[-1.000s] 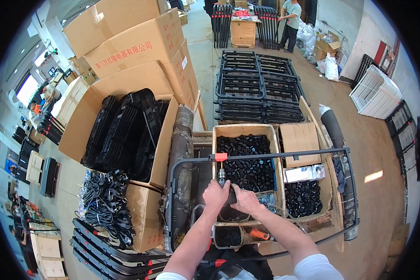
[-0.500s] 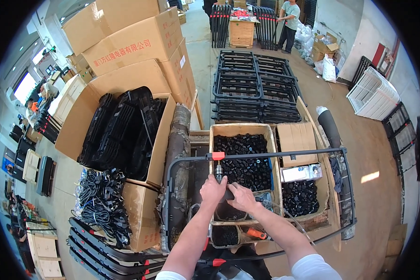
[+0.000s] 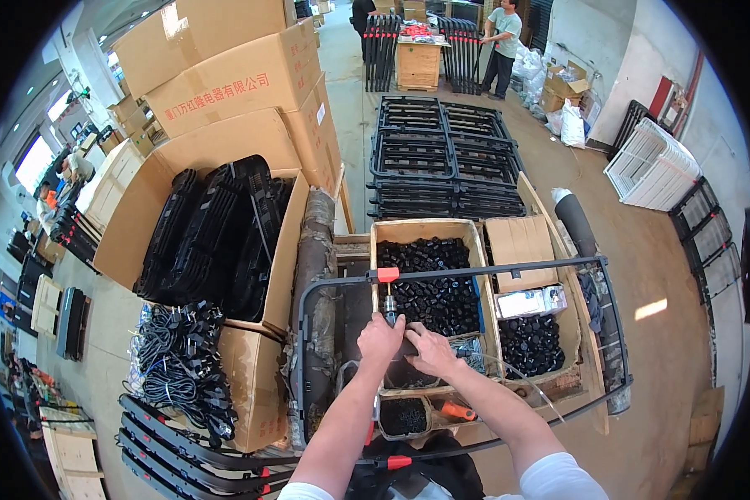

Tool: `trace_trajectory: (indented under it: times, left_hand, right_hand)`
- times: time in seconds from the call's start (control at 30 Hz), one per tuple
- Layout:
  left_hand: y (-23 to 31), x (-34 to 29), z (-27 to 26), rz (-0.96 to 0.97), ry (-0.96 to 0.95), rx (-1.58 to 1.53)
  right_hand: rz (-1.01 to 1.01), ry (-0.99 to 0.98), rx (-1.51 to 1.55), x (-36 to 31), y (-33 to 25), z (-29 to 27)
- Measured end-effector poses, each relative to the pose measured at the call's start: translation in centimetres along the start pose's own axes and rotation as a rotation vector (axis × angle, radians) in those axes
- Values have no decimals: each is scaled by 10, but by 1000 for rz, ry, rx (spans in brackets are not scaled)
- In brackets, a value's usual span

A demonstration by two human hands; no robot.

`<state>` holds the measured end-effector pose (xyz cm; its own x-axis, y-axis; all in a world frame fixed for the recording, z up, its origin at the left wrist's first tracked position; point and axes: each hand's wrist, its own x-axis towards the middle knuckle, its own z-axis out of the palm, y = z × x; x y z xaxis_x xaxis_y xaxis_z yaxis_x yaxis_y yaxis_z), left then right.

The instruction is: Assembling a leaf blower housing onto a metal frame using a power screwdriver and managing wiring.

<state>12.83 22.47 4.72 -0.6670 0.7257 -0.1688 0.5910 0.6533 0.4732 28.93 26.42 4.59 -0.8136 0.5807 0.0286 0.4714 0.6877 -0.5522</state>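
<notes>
A power drill [image 3: 391, 307] with a silver chuck points away from me, its thin bit reaching a red plastic piece [image 3: 388, 274] on the far bar of a black rectangular frame [image 3: 483, 273]. My left hand [image 3: 380, 340] is closed around the front of the drill. My right hand [image 3: 431, 350] is closed on its rear part, most of which the fingers hide. The frame lies across open boxes, its near bar close to my body with a second red piece [image 3: 399, 462] on it. Beneath the far bar sits a box of small black plastic parts [image 3: 429, 292].
Right of it are more black caps [image 3: 532, 346] and a small white box [image 3: 521, 302]. A screw tray [image 3: 403, 417] and orange-handled tool [image 3: 457, 411] lie nearer. Left stand a carton of black parts [image 3: 217, 225] and bundled cables [image 3: 175, 358]. Stacked frames [image 3: 446, 158] and a person [image 3: 502, 46] are beyond.
The view has shifted slightly. A little more of the bit shows between chuck and red piece. Both hands keep their hold, and the frame's near bar sits slightly higher in view.
</notes>
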Motion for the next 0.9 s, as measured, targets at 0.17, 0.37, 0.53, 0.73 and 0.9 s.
trace_trajectory:
  times: [0.17, 0.37, 0.53, 0.73, 0.9]
  left_hand:
    - [-2, -4, -2, 22, -4, -17]
    - [-6, -16, 1, 36, 8, -39]
    - [-21, -41, -7, 24, -19, -34]
    - [-45, -189, -42, -78, -170, -905]
    - [-85, -349, -67, -4, -153, -746]
  right_hand:
    - [15, -20, -17, -4, -2, 1]
    - [32, -45, -42, -16, -8, 1]
    - [58, -68, -73, -39, -30, 4]
    - [-95, 156, -103, -160, -127, -27]
    - [-129, 121, -81, -295, -184, 2]
